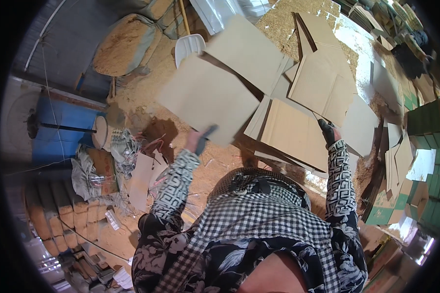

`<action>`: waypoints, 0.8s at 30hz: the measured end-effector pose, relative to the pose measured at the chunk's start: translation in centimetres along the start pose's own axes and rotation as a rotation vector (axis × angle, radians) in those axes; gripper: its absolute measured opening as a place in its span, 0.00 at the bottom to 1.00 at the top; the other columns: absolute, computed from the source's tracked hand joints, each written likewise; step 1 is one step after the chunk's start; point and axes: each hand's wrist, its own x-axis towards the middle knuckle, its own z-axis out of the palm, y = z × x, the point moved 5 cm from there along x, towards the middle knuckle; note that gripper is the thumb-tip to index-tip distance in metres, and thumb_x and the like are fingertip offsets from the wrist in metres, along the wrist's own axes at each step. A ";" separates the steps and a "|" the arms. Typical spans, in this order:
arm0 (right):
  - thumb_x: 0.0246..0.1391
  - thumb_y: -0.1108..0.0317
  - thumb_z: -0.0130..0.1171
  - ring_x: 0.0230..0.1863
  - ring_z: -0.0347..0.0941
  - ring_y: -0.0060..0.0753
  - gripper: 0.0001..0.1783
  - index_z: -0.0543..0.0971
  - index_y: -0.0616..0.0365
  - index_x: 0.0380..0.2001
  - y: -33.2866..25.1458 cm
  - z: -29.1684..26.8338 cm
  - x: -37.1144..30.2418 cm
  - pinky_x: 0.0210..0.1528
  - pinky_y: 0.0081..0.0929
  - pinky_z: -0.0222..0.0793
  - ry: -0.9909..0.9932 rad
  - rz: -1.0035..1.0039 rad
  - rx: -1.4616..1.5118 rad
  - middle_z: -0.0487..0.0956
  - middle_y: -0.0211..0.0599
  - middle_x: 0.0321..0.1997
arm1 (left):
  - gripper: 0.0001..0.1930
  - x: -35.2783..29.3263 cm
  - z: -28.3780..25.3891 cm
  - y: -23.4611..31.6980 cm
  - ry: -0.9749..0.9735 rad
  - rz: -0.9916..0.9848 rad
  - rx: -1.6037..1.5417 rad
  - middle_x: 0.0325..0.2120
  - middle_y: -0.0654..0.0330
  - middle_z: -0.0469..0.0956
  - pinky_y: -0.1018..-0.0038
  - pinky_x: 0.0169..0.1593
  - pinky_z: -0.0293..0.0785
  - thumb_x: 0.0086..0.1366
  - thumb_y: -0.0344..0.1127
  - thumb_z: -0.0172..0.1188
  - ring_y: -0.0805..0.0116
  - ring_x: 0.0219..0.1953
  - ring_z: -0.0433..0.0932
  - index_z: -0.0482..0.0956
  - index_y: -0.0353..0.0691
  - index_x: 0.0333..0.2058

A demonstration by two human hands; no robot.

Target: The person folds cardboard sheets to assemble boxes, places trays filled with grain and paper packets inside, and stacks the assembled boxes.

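Observation:
A dark glove covers the fingers of my left hand [201,139], which is closed on the near edge of a large flat cardboard sheet [210,97]. That sheet is a little blurred and partly overlaps another cardboard sheet [249,53] beyond it. My right hand [329,132], in a black glove, pinches the near edge of a creased cardboard piece [320,85]; its fingertips are partly hidden there. Between my hands, a tan cardboard panel [293,134] rests on the pile, close to my right fingers. Patterned sleeves cover both my forearms.
A white shovel [189,46] with a wooden handle stands beyond the left sheet. Filled sacks [124,46] are at the far left. A round-topped stool [100,132] and crumpled plastic [85,178] lie left. Green-and-brown cartons [428,122] are stacked right. Another person [413,56] is at the far right.

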 end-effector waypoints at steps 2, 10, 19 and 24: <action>0.46 0.47 0.55 0.15 0.57 0.21 0.22 0.70 0.54 0.15 1.4 0.1 -0.3 0.19 0.23 0.51 -0.075 0.232 0.023 0.64 0.24 0.13 | 0.17 -0.9 2.2 -3.8 -0.129 -0.146 0.137 0.37 0.55 0.75 0.71 0.44 0.72 0.52 0.29 0.61 0.66 0.39 0.74 0.72 0.31 0.41; 0.48 0.38 0.45 0.25 0.67 0.26 0.34 0.76 0.64 0.30 6.5 -5.7 1.2 0.28 0.24 0.64 -0.070 0.227 0.050 0.73 0.41 0.22 | 0.13 3.6 -7.7 2.3 -0.328 -0.439 1.192 0.36 0.59 0.75 0.73 0.40 0.72 0.52 0.30 0.60 0.69 0.36 0.74 0.76 0.37 0.38; 0.47 0.35 0.46 0.23 0.68 0.23 0.34 0.77 0.59 0.35 1.4 -3.1 0.8 0.26 0.25 0.63 -0.109 0.193 0.071 0.73 0.33 0.22 | 0.33 13.9 -7.6 -1.5 0.032 -0.322 -0.274 0.51 0.54 0.60 0.60 0.40 0.71 0.59 0.56 0.47 0.54 0.41 0.71 0.49 0.51 0.59; 0.45 0.45 0.56 0.28 0.68 0.21 0.28 0.74 0.59 0.41 0.3 -6.1 -0.2 0.32 0.21 0.62 0.038 0.130 0.289 0.75 0.30 0.29 | 0.32 13.9 2.4 -4.6 -0.240 -0.171 0.955 0.45 0.50 0.70 0.76 0.38 0.72 0.51 0.32 0.61 0.67 0.41 0.73 0.57 0.33 0.54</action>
